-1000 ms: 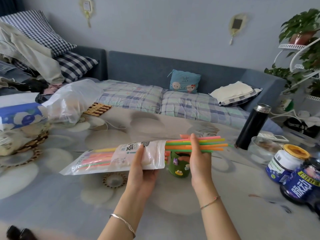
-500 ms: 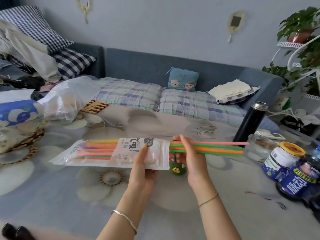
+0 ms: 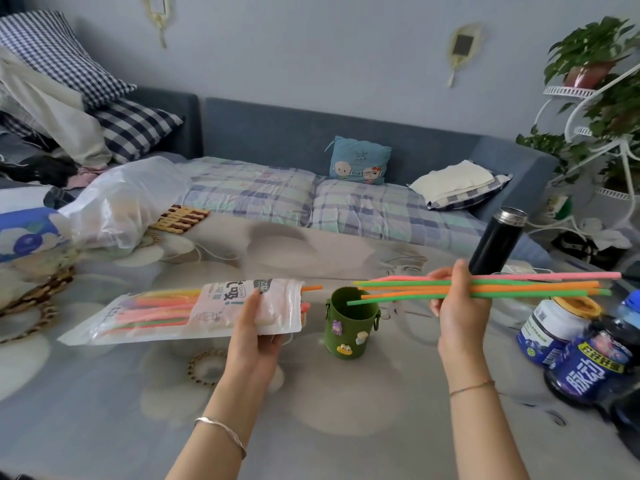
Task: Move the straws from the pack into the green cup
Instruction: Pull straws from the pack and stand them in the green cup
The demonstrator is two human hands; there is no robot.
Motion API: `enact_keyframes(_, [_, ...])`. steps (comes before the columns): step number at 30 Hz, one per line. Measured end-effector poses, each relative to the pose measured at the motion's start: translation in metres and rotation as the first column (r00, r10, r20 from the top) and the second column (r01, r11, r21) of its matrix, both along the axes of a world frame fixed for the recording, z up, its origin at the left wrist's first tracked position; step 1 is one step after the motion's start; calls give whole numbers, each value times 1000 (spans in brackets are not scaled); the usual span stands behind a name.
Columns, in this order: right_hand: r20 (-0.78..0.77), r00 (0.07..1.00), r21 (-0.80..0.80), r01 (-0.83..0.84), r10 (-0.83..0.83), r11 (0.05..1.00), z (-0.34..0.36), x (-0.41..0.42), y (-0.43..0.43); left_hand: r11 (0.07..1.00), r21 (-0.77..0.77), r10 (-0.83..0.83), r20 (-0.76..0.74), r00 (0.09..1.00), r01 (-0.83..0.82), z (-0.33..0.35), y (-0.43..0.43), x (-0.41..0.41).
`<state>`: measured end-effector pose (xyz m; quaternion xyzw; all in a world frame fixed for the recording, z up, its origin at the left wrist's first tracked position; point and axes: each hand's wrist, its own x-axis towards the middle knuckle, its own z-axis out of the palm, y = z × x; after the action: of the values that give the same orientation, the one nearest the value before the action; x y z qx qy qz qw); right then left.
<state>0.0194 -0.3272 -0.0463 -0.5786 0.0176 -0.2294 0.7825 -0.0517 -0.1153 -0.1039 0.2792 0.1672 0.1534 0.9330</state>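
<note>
Straws (image 3: 512, 289) pinched crosswise in right-hand fingers (image 3: 459, 271).

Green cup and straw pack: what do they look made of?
Green cup: apparently matte felt or soft fabric, going by its dull, fuzzy surface and stuck-on figures. Pack: glossy thin plastic film, part clear, since the straws show through and it creases.

— How are your hands set?

— Your left hand (image 3: 254, 336) is raised palm-up, thumb on top and fingers beneath, clamped on what it holds; a silver bangle circles that wrist.

— And your right?

— Your right hand (image 3: 453, 303) is out to the right, fingers curled closed, thumb up, a thin cord on its wrist.
</note>
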Motion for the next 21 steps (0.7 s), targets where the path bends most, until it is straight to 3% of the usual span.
enact_keyframes(4, [38,999,-220,31,-23,975,-11,13,10,999,34,-11,13,1000,11,-4,2,5])
enact_keyframes(8, [-129,989,-463,-120,67,878,-32,26,28,998,64,-9,18,1000,8,-4,3,9])
enact_keyframes(13, [-320,939,-437,-262,124,860,-53,39,38,999,39,5,22,1000,-6,-3,3,8])
enact_keyframes(21, [-326,944,-384,-184,54,905,-51,34,29,1000,8,-5,48,999,4,1,4,-1])
